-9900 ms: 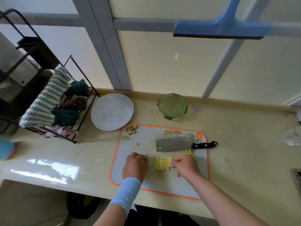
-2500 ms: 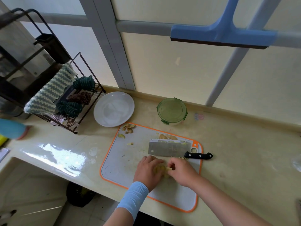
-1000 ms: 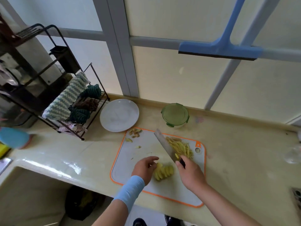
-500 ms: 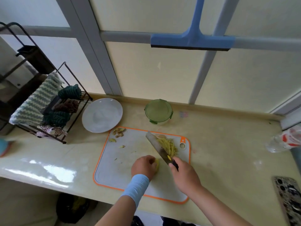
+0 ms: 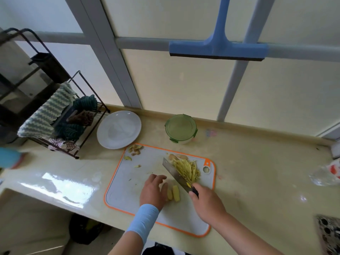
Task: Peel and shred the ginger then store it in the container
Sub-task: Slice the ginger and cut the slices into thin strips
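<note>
Head view: we see the right hand (image 5: 207, 205) wrapped round the black handle of the cleaver (image 5: 174, 173), with the blade running away from the hand toward the far left over the cutting board (image 5: 128, 181). A few seconds ago the cleaver lay flat on the board and both hands were arranging slices; the tool is now taken up, so cutting has resumed. The left hand (image 5: 153, 192) rests on the board with loose, uncurled fingers and grips nothing; its thumb side lies against the remaining ginger slices (image 5: 173, 193), which sit near the middle of the board, between the two hands. Half a second ago this hand covered the slices; it has since drawn back to the left, and two pale slices now show. The shredded ginger (image 5: 187, 169) forms a heap on the far right part of the board, lying against the right face of the blade (whether the edge touches the board we cannot tell). Peel scraps (image 5: 135, 149) remain at the far left corner. The container (image 5: 181, 128) stands on the counter just beyond the far edge of the board, with its green lid on. We judge peeling complete and shredding well advanced: only this small stack remains. Before the next stroke, the left fingers should be set back on the slices and clear of the edge. Storage has not begun; the lid must come off first.
</note>
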A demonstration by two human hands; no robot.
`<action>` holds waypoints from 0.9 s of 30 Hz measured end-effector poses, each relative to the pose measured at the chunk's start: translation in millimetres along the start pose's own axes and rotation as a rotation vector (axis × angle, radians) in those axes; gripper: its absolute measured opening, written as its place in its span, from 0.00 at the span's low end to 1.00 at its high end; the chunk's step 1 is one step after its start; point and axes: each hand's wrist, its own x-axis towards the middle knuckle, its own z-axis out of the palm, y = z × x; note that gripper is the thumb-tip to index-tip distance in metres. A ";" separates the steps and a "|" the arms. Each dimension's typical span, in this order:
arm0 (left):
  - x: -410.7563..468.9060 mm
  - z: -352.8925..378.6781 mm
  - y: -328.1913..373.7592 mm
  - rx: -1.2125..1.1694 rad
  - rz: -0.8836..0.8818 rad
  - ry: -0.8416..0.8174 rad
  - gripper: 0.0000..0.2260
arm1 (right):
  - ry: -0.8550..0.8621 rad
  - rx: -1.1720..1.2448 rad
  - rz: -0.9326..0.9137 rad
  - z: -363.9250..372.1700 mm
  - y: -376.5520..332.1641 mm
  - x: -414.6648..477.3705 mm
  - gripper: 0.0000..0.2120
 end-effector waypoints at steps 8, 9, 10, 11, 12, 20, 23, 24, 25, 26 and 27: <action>6.6 14.3 -31.0 0.079 0.455 -0.090 0.16 | 0.001 -0.024 0.018 14.6 -11.5 -8.5 0.16; 7.0 16.1 -31.9 0.086 0.470 -0.094 0.16 | 0.004 -0.024 0.018 16.0 -14.0 -9.9 0.15; 6.5 18.2 -32.9 0.090 0.483 -0.096 0.17 | 0.008 -0.026 0.019 16.9 -17.0 -11.2 0.15; 5.5 19.5 -32.9 0.101 0.488 -0.099 0.17 | 0.010 -0.026 0.024 17.5 -19.9 -12.5 0.15; 4.5 20.1 -31.2 0.118 0.487 -0.100 0.17 | 0.012 -0.024 0.032 17.7 -22.7 -13.2 0.15; 7.6 21.7 -20.9 0.235 0.341 -0.178 0.18 | 0.021 -0.008 0.121 14.4 -29.0 -15.3 0.17; 11.5 20.2 -13.7 0.242 0.264 -0.242 0.19 | 0.026 -0.003 0.144 11.9 -27.7 -15.9 0.19; 12.7 20.4 -11.7 0.223 0.238 -0.243 0.19 | 0.032 0.003 0.146 10.9 -27.5 -15.7 0.19; 13.7 20.9 -10.5 0.207 0.222 -0.248 0.19 | 0.041 0.007 0.148 9.7 -27.6 -15.5 0.18; 14.3 20.9 -9.7 0.214 0.226 -0.252 0.19 | 0.049 0.010 0.147 8.1 -27.8 -15.3 0.18; 14.7 20.8 -9.6 0.252 0.244 -0.256 0.19 | 0.055 0.012 0.143 6.4 -27.8 -14.7 0.17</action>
